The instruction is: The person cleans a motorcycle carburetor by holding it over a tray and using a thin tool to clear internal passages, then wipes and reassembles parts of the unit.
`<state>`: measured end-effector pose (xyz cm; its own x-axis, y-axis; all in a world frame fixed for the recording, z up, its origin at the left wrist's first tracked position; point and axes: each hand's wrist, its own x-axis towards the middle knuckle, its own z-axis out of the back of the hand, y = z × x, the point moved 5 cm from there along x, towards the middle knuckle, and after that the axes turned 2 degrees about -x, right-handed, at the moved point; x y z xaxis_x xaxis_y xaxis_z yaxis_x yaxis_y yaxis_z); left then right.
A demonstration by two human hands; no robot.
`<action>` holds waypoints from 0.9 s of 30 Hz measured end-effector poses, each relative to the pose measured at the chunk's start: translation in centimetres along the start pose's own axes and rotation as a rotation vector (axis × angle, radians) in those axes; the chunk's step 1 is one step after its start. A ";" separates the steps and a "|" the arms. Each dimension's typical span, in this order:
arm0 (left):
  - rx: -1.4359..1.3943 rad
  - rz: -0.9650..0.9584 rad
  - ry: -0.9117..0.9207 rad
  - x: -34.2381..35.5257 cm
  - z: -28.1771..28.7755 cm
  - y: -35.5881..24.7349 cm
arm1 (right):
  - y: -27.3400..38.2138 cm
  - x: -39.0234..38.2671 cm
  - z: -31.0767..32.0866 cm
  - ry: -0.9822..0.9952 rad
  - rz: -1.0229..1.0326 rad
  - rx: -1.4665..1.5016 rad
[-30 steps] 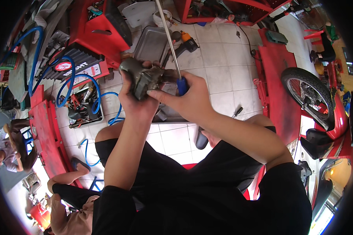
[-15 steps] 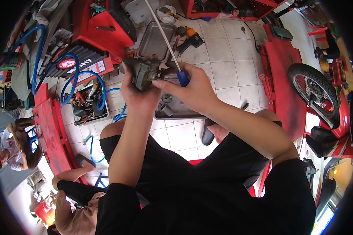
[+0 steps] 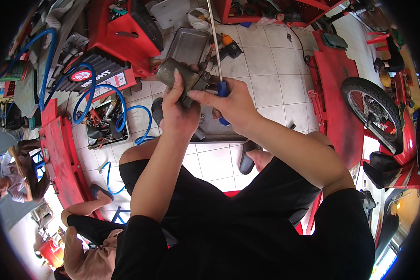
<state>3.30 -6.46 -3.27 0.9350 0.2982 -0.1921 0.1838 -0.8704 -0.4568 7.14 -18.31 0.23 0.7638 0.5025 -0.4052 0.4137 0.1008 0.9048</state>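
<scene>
My left hand (image 3: 181, 114) is wrapped round a grimy grey metal part (image 3: 176, 73), block-shaped with a rounded end, its thumb lying up along the side. In my right hand (image 3: 241, 103) is a long screwdriver (image 3: 223, 89) with a blue handle, its thin shaft pointing up and away from me. The right thumb reaches across to the near end of the metal part. Fingers of both hands cover where they meet it. Below the hands lies a dark metal tray (image 3: 219, 138) with small metal pieces (image 3: 199, 133) in it, partly hidden by my left hand.
Ahead are a second grey tray (image 3: 187, 42) and an orange and black power tool (image 3: 229, 50). On the left stand a bin of tools (image 3: 108, 122), a coiled blue hose (image 3: 121, 122) and a red bench (image 3: 65, 158). Right: a red platform (image 3: 340, 93), motorcycle wheel (image 3: 373, 112). A person (image 3: 91, 247) sits lower left.
The metal part has been tilted and turned in my left hand, its rounded end now facing up left. The screwdriver has swung nearly straight, and my right hand has shifted slightly.
</scene>
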 end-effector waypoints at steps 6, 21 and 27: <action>0.059 0.029 0.002 0.0 -0.1 -0.2 | 0.5 0.5 0.5 -0.024 0.060 -0.016; -0.020 0.067 -0.037 0.4 1.1 -0.2 | -1.1 1.7 1.0 0.000 0.004 -0.034; -0.003 0.072 -0.060 0.4 1.1 -0.2 | -0.9 1.4 1.1 -0.001 -0.012 -0.046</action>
<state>3.32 -5.73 -4.23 0.9257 0.2582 -0.2763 0.1180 -0.8913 -0.4378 8.41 -18.58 -1.27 0.7592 0.5001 -0.4166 0.4003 0.1460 0.9047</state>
